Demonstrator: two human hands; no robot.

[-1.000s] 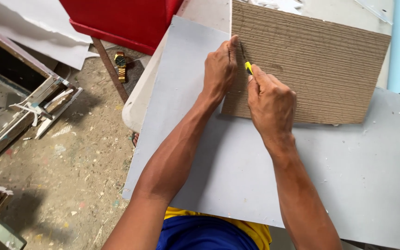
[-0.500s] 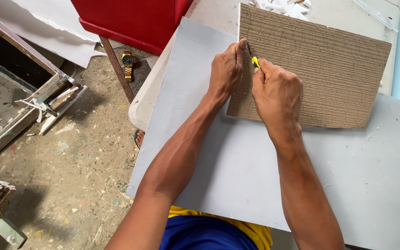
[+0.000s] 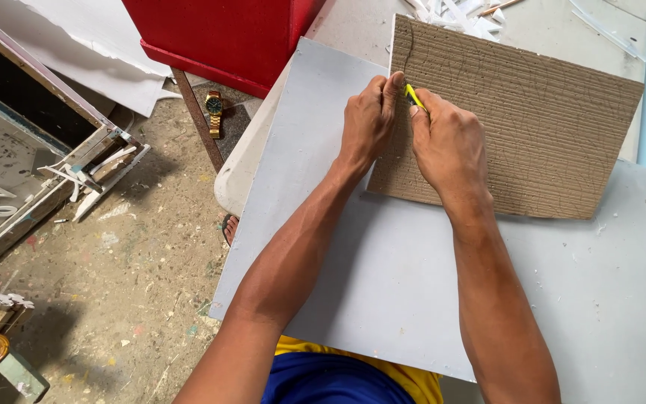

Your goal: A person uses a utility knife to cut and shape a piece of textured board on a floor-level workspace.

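A brown ribbed cardboard sheet (image 3: pixel 532 120) lies on a large grey board (image 3: pixel 383 262) that rests on a white table. My left hand (image 3: pixel 368 123) presses down on the cardboard's left edge, fingers together. My right hand (image 3: pixel 446 146) is shut on a yellow cutter (image 3: pixel 414 97), whose tip touches the cardboard right beside my left fingertips. A thin curved line runs down the cardboard near its left edge.
A red box (image 3: pixel 226 34) stands at the table's far left corner. A gold wristwatch (image 3: pixel 214 108) lies on a stool below it. White offcuts (image 3: pixel 457 15) lie at the table's far side. Framed panels (image 3: pixel 31 172) lean on the dusty floor at left.
Both hands have stayed together on the cardboard's left edge, with the cutter still between them. The view has shifted slightly, so the cardboard and hands sit a little further right.
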